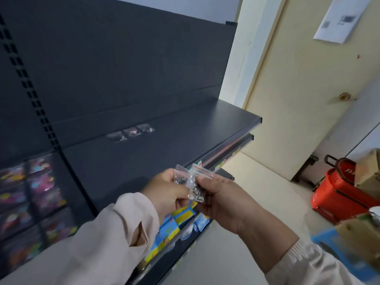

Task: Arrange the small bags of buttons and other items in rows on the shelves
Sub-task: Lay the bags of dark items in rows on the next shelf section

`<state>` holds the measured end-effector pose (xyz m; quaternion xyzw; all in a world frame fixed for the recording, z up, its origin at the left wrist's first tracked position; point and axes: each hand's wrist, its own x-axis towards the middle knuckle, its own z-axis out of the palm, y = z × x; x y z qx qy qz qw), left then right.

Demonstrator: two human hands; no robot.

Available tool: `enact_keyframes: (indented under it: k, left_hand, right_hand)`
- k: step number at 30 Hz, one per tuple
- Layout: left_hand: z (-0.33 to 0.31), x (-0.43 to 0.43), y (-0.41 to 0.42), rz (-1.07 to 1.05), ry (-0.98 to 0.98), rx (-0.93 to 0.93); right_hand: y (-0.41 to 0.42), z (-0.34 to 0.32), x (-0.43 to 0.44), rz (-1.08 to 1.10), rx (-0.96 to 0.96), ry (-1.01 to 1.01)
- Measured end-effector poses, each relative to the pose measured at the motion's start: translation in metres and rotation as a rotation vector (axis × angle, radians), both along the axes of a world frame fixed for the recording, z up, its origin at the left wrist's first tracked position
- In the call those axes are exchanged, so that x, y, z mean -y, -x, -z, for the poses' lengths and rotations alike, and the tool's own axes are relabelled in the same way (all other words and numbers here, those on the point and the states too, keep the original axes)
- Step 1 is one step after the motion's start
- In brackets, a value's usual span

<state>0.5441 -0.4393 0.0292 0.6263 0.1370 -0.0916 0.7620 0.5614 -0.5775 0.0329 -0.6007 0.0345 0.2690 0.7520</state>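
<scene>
**A:** In the head view, what are the hands doing?

**B:** Both are raised before the front edge of the dark shelf (pixel 185 130). The left hand (pixel 164 190) has its fingers (pixel 181 199) curled round a bunch of clear small bags (pixel 192 174). The right hand (pixel 222 200) pinches the same bunch, thumb on top.

**A:** Are any bags on the shelf?

**B:** Three clear bags (pixel 131 131) lie side by side in a row near its back, well apart from the hands.

**A:** And around that?

**B:** Blue and yellow packets (pixel 174 222) sit on the lower shelf under the hands. Blurred colourful packs (pixel 30 192) fill the left bay. A red basket (pixel 337 194) stands on the floor at the right, near a cream door (pixel 308 79).
</scene>
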Motion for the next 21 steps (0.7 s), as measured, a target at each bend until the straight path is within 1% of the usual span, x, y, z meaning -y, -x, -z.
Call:
enact_keyframes:
  k: [3,6,8,13,16,18,21]
  left_hand:
    - [-0.009,-0.007,-0.040,-0.016,0.051,-0.010]
    - [-0.016,-0.017,-0.074,-0.102,0.151,-0.075]
    - [-0.018,-0.026,-0.090,-0.141,0.169,-0.101]
    - [-0.017,-0.049,-0.123,-0.205,0.065,-0.114]
    - [-0.013,-0.059,-0.140,-0.279,0.021,-0.130]
    - [-0.010,-0.063,-0.153,-0.354,0.054,-0.138]
    - [-0.005,-0.066,-0.177,-0.485,0.137,-0.156]
  right_hand:
    - [-0.042,-0.009,-0.008,0.026,-0.013,0.017]
    - [-0.080,-0.011,-0.011,0.062,-0.079,0.017]
    - [-0.104,-0.009,-0.014,0.043,-0.108,0.027]
    - [-0.172,-0.001,-0.026,-0.057,0.016,0.177]
    - [-0.221,0.010,-0.034,-0.097,0.025,0.256]
    - [-0.256,0.019,-0.040,-0.125,0.024,0.298]
    - [-0.308,0.029,-0.054,-0.200,0.071,0.362]
